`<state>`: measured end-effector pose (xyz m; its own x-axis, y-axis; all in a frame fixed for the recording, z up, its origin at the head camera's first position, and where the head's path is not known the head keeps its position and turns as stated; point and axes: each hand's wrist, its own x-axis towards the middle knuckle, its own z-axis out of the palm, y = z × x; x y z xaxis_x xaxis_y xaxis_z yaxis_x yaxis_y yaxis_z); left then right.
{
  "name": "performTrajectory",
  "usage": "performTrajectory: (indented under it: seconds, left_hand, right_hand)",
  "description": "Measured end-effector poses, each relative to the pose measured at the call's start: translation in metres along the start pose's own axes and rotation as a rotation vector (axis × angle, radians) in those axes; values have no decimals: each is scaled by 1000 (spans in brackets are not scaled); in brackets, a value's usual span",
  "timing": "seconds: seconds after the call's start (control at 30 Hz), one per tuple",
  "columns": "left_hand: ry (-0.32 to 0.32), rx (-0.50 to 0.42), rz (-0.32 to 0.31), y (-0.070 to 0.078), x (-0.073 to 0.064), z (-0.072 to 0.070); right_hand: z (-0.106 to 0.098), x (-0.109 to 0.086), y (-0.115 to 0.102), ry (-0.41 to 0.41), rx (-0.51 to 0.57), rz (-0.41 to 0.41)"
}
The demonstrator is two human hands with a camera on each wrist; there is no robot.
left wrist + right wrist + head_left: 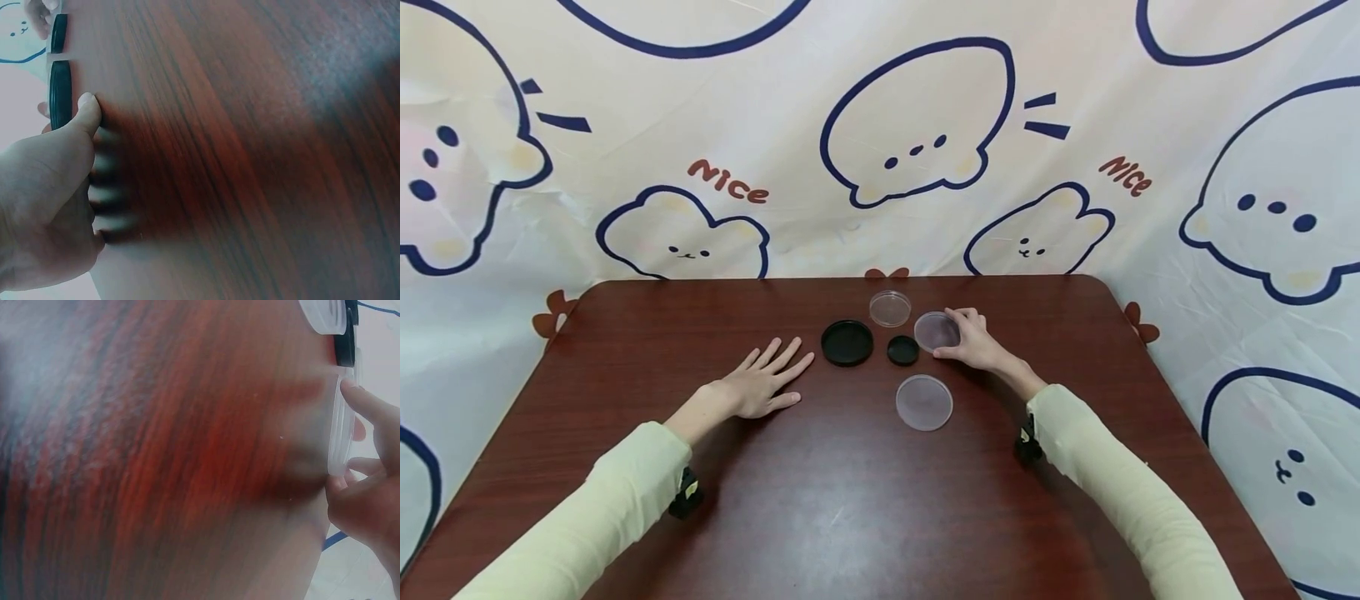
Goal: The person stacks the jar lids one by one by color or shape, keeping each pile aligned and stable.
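Note:
My right hand (976,340) grips the rim of a clear round petri dish (934,332), thumb at the near side and fingers at the far side. From the right wrist view, that dish appears edge-on, low over or on the table; I cannot tell which. My left hand (758,390) rests palm down with spread fingers on the wood, left of a large black round dish (847,343) and apart from it. A small black round piece (902,351) lies between the black dish and the gripped one. Another clear dish (924,403) lies nearer to me.
Behind the black pieces stands a further clear petri dish (890,309), near the far table edge. All lie on a dark reddish-brown wooden table (820,517). A patterned cloth (805,150) hangs behind and at both sides.

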<state>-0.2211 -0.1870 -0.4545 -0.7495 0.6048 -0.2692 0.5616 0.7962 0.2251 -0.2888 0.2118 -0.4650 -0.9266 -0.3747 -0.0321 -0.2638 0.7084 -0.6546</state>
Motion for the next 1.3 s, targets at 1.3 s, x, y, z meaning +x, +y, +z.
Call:
performTrajectory:
  seconds: [1.3]
  left_hand:
    - [30, -2, 88, 1, -6, 6]
  right_hand:
    - [17, -86, -40, -108, -72, -307]
